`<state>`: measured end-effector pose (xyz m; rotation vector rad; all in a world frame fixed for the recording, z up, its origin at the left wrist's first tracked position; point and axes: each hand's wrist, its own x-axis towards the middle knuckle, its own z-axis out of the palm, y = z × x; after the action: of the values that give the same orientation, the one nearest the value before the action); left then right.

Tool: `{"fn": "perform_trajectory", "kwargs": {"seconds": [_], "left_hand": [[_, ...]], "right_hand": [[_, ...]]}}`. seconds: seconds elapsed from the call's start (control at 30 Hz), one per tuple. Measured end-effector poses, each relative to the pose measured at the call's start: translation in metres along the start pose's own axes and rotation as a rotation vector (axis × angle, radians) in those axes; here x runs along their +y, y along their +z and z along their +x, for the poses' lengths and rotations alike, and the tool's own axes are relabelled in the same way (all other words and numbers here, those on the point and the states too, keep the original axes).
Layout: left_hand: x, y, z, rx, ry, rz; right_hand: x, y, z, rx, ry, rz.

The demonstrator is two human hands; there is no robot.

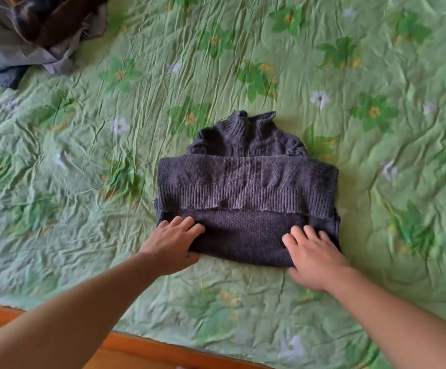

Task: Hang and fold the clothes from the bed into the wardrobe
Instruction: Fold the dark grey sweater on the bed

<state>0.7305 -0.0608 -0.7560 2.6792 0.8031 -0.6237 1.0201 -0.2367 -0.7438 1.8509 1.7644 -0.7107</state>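
A dark navy knit sweater (246, 182) lies partly folded in the middle of the bed, its high collar pointing away from me and its ribbed hem doubled back across the body. My left hand (172, 243) holds the near left corner of the fold, fingers on top and thumb under the edge. My right hand (312, 254) holds the near right corner the same way, fingers spread on the knit.
The bed is covered by a wrinkled green floral bedspread (349, 89). A pile of grey, brown and dark clothes (30, 35) sits at the far left corner. The orange wooden bed edge (142, 350) runs along the bottom near me.
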Motion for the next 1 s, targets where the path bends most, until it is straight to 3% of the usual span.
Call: {"fn": "perform_trajectory", "kwargs": {"seconds": [0.07,0.2,0.3,0.47,0.57,0.7,0.8,0.93,1.0], "left_hand": [[-0.003,-0.005,0.004,0.048,-0.017,-0.044],[-0.006,-0.017,0.019,0.099,-0.081,-0.262],[-0.009,-0.019,0.027,0.143,-0.041,-0.152],[-0.019,-0.045,0.046,0.391,-0.068,-0.018],[-0.031,-0.066,0.066,0.262,-0.136,-0.001],[-0.048,-0.086,0.1,0.207,-0.168,0.029],[-0.059,-0.102,0.124,0.11,-0.163,0.023],[-0.071,-0.13,0.135,0.188,0.029,0.027],[-0.08,-0.145,0.143,0.149,0.066,0.052]], "right_hand": [[0.004,-0.01,0.005,0.009,0.009,0.076],[0.007,-0.022,0.018,0.189,0.022,0.045],[0.005,-0.024,0.028,0.2,0.066,0.027],[0.027,-0.048,0.049,0.406,0.146,0.057],[0.051,-0.072,0.069,0.355,0.183,0.069],[0.073,-0.1,0.096,0.305,0.262,0.204],[0.086,-0.113,0.111,0.249,0.289,0.157],[0.106,-0.131,0.114,0.392,0.145,0.174],[0.116,-0.14,0.114,0.488,0.122,0.188]]}}
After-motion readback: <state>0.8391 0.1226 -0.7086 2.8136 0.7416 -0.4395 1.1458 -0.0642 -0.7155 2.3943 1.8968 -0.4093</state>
